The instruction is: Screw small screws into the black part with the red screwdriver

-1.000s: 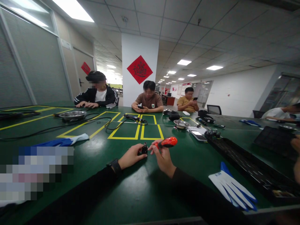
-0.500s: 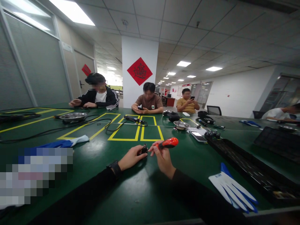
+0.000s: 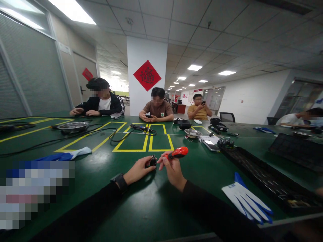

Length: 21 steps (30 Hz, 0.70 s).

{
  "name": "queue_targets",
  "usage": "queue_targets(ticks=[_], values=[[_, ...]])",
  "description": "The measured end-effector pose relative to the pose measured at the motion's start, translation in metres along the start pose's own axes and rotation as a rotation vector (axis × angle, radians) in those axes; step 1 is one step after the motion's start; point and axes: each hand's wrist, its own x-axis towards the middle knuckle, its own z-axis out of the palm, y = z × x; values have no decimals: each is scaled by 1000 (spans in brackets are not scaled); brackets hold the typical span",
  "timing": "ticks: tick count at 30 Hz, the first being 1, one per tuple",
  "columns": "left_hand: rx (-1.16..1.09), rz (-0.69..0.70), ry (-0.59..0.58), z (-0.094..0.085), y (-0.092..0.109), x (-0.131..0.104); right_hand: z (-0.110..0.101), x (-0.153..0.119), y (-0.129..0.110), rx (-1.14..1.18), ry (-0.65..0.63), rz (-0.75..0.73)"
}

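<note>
Just above the green table [image 3: 148,201], my left hand [image 3: 138,170] grips a small black part with a metallic top [image 3: 153,160] between thumb and fingers. Close by on the right, my right hand [image 3: 173,169] is closed around a screwdriver with a red and black handle [image 3: 179,153]. The handle points up and to the right; the screwdriver's tip is hidden or too small to make out. The fingers of my right hand sit close to the black part, and I cannot tell whether they touch it.
A long black tray [image 3: 262,174] with small parts lies at right, a white-and-blue glove [image 3: 246,198] before it. Further off are a phone [image 3: 211,145], a metal bowl [image 3: 193,133], another bowl [image 3: 73,126] and a cabled tool [image 3: 140,127]. Several people sit around the table.
The whole view has shifted slightly, so the scene appears a little further left. Both hands keep the same hold on the black part and the screwdriver.
</note>
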Motion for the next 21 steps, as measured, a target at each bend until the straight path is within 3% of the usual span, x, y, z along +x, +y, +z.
queue_targets(ticks=[12,21], values=[[-29,-13,0,0,6,0,2,6,-6,290,11,76],[22,18,-6,-1,6,-1,2,13,-8,301,127,113]])
